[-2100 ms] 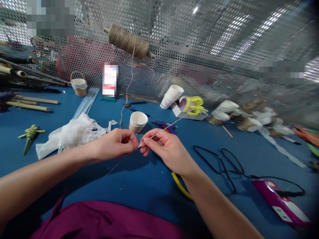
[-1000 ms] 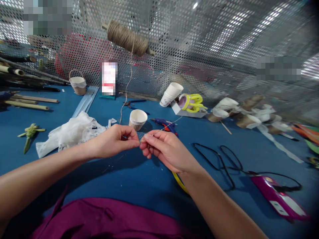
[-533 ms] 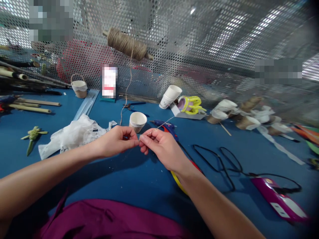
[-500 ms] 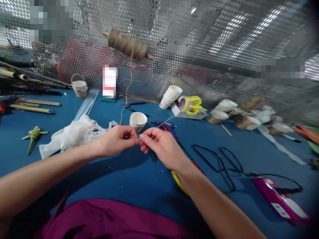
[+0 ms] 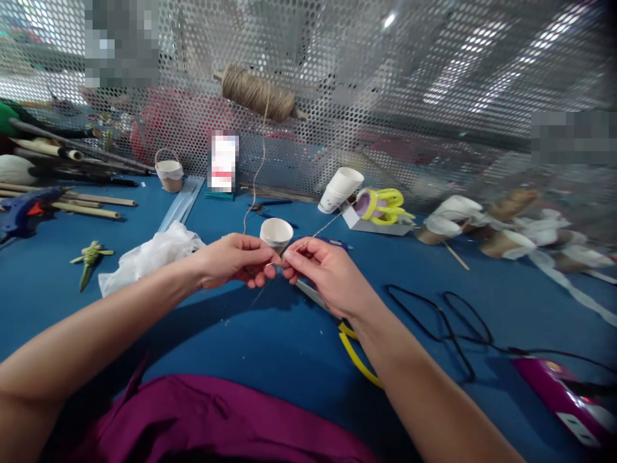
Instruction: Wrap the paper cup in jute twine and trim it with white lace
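Note:
Between my hands is a thin, pale twisted cord that sticks out up and to the right past my right hand. My right hand is closed, pinching the cord between thumb and forefinger. My left hand pinches it too, fingers curled, and the fingertips of both hands nearly meet. A white-lined cup stands just behind my fingertips. Beneath my right hand and wrist lie scissors with yellow handles, partly covered. A blue glue gun is mostly hidden behind that hand.
White lace fabric lies left of my left hand. A twine spool hangs on the perforated metal screen, its strand trailing down. Stacked paper cups stand at the back. A black cable runs to a purple power strip at right.
The view has swung slightly left, so things sit further right. My left fingers have curled further under around the cord. More of the scissors now shows below my right hand.

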Demonstrator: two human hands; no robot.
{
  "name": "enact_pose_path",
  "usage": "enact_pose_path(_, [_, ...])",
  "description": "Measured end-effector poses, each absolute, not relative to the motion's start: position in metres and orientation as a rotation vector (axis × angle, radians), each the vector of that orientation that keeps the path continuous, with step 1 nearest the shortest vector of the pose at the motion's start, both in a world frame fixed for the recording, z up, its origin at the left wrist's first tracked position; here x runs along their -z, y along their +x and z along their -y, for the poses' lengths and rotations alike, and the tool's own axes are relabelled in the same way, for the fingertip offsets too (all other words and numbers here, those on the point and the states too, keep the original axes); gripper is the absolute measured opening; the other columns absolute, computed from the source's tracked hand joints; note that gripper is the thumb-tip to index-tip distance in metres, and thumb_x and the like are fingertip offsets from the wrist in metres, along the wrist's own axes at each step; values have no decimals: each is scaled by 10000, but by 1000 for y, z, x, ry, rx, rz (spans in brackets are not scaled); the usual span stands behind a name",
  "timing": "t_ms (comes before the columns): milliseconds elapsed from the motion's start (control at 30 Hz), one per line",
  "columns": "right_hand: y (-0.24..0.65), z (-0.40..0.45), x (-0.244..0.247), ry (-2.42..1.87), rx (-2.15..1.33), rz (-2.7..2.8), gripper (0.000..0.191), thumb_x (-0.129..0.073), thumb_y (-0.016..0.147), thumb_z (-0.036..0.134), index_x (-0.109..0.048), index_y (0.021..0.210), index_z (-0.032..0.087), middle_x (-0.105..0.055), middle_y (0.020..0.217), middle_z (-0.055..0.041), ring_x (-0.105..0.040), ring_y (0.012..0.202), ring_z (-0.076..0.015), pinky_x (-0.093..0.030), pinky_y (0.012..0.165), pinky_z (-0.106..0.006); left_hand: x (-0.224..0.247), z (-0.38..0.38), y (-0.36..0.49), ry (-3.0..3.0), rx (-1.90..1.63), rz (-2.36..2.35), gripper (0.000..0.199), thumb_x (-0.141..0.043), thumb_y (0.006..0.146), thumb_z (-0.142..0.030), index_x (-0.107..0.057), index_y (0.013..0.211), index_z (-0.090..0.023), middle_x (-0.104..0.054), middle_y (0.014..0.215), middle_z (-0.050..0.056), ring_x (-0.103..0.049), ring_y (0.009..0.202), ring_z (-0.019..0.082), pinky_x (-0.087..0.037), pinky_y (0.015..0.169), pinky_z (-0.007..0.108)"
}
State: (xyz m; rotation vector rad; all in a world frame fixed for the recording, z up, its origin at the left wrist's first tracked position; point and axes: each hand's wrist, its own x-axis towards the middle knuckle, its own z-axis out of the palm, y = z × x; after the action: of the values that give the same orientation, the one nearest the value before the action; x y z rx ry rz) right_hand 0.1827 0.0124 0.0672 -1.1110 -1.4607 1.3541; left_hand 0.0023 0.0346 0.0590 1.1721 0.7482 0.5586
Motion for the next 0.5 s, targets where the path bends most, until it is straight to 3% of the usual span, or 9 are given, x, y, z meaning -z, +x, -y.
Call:
enact_pose_path(100, [187,-11,-75,-1052,-1435,1397,210,-726,682,319,-600,718,155,-623,661,14,-578,559,-76,-467,524,-211,-58,-39,-5,1099,-476,-661,198,-678,746,-298,-615,823,-127,-637,681,-4,-549,570,67,-390,593,230])
enact_pose_path(233, [189,-9,-76,-1011,-1443,1484,184,-710,705,310,-612,715,155,-609,665,15,-568,573,-79,-450,523,-212,-49,-37,-3,1039,-476,-566,282,-719,702,-373,-589,761,-129,-645,718,6,-563,654,90,-393,642,247])
enact_pose_path(500, [183,-3,-71,-1070,-1208,1677,179,-655,752,327,-593,690,172,-543,614,27,-491,548,-91,-424,530,-239,-49,-28,5,1164,-522,-592,296,-703,684,-357,-505,650,-140,-491,564,-62,-418,513,55,-318,549,212])
